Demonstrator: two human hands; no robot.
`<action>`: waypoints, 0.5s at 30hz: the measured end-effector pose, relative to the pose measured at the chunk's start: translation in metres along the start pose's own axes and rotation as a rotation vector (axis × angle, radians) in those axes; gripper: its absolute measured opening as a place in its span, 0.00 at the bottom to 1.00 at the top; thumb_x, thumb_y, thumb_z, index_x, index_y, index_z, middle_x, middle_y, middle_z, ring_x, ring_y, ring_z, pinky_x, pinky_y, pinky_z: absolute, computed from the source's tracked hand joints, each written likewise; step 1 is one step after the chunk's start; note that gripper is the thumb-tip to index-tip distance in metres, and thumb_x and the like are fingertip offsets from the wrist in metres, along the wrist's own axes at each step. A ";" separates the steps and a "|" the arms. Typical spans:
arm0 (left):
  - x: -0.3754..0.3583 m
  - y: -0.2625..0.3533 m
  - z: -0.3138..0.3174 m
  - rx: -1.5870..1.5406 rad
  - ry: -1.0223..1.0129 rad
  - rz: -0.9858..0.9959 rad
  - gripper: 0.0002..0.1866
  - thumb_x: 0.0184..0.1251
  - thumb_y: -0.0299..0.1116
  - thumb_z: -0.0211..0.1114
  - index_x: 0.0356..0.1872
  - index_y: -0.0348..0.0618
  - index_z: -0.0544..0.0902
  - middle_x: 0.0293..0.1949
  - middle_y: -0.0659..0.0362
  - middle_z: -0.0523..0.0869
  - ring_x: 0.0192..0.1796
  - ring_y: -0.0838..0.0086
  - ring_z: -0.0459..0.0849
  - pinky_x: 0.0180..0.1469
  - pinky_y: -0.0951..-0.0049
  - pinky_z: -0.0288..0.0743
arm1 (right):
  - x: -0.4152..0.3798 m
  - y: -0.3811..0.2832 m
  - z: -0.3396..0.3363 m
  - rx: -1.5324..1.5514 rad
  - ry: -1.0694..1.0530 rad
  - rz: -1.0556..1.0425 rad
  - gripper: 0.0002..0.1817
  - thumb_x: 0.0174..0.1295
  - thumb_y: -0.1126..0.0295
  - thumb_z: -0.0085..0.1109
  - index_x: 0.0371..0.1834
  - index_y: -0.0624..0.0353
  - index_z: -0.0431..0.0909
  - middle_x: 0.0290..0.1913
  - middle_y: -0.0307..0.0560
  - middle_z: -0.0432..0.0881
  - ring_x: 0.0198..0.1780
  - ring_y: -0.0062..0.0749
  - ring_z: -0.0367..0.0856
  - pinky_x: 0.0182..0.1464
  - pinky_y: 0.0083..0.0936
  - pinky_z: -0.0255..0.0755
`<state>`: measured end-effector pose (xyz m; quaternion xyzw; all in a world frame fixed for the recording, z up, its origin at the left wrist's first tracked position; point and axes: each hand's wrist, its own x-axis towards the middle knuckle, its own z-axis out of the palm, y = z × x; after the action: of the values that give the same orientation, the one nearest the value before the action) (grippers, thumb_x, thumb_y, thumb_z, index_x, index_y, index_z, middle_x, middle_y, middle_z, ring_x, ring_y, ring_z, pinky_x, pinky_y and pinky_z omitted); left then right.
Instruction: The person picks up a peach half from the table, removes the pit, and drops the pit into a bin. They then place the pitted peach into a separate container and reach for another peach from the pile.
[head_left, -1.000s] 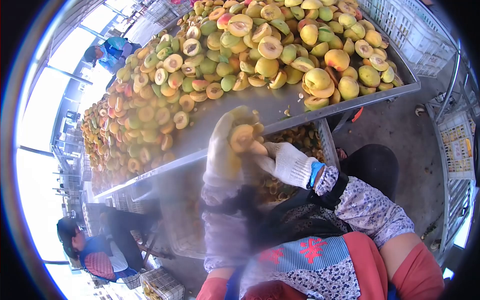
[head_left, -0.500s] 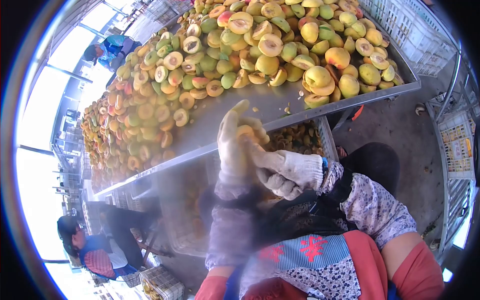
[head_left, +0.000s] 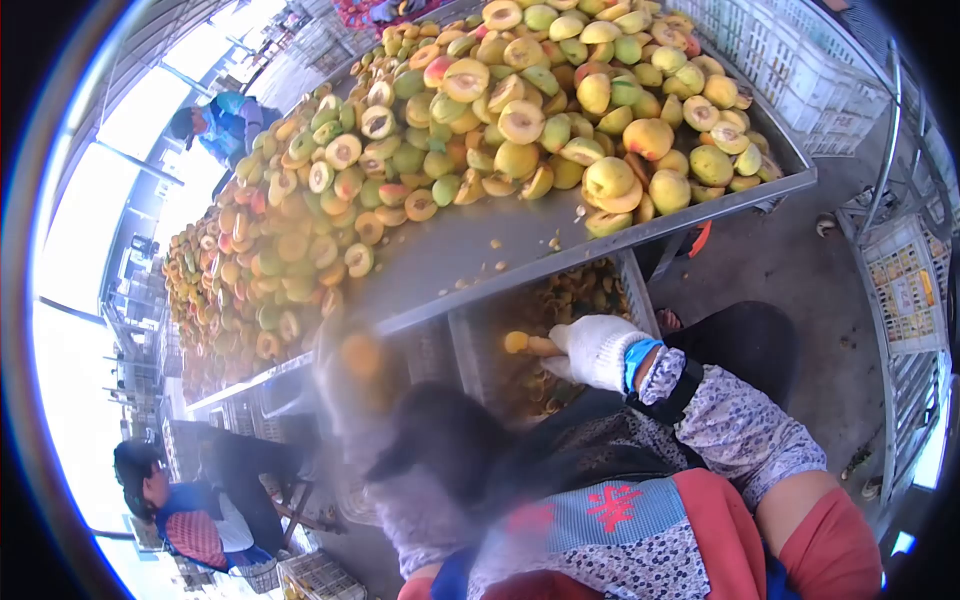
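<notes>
My left hand (head_left: pixel 345 385), gloved and badly blurred, is at the near edge of the metal table (head_left: pixel 470 240). An orange peach half (head_left: pixel 362 354) shows at its fingers. My right hand (head_left: pixel 597 350), in a white knit glove, is below the table edge, over a crate (head_left: pixel 638 290) of fruit scraps (head_left: pixel 590 290). Its fingers point left and are closed, with a small yellow-orange piece (head_left: pixel 516 342) at their tips. On the table lies a large heap of halved yellow-green peaches (head_left: pixel 440 130), several with brown hollows facing up.
White plastic crates (head_left: pixel 790 80) are stacked beyond the table's right end. More crates (head_left: pixel 905 290) stand on a rack at right. One person (head_left: pixel 210 500) sits at lower left, another person (head_left: pixel 225 125) at the table's far left side. Small fruit bits (head_left: pixel 495 243) lie on the metal.
My hands were together at the table edge and have come apart. The left has moved left and down with the peach half; the right has lowered over the scrap crate.
</notes>
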<state>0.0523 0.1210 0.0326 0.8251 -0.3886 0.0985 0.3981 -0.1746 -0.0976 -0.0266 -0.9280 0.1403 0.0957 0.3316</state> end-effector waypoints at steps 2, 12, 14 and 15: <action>-0.009 -0.043 -0.026 -0.294 0.159 -0.302 0.15 0.71 0.32 0.62 0.54 0.37 0.83 0.48 0.55 0.85 0.44 0.72 0.83 0.46 0.73 0.81 | -0.001 0.009 0.003 0.056 0.134 0.049 0.22 0.68 0.48 0.55 0.43 0.58 0.81 0.34 0.61 0.86 0.40 0.59 0.85 0.45 0.51 0.77; 0.060 0.174 0.178 -0.179 -0.305 0.265 0.21 0.68 0.43 0.68 0.57 0.43 0.82 0.51 0.47 0.85 0.50 0.64 0.84 0.54 0.68 0.77 | 0.001 0.025 0.009 0.008 0.570 0.114 0.18 0.66 0.52 0.56 0.40 0.57 0.81 0.28 0.56 0.85 0.33 0.56 0.86 0.37 0.51 0.78; 0.067 0.186 0.223 -0.158 -0.391 0.274 0.22 0.65 0.46 0.69 0.55 0.44 0.83 0.56 0.45 0.82 0.53 0.55 0.83 0.58 0.62 0.76 | -0.008 0.026 -0.001 0.022 0.482 0.131 0.17 0.66 0.53 0.56 0.40 0.56 0.82 0.28 0.55 0.86 0.33 0.55 0.86 0.37 0.51 0.78; 0.070 0.185 0.235 -0.161 -0.391 0.276 0.22 0.65 0.46 0.69 0.55 0.44 0.83 0.56 0.45 0.82 0.53 0.55 0.83 0.58 0.62 0.76 | -0.014 0.026 -0.007 0.038 0.390 0.142 0.16 0.66 0.53 0.55 0.41 0.54 0.82 0.29 0.55 0.86 0.33 0.55 0.86 0.37 0.51 0.78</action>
<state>-0.0680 -0.1616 0.0169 0.7334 -0.5736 -0.0408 0.3626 -0.1950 -0.1184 -0.0328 -0.9103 0.2687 -0.0654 0.3081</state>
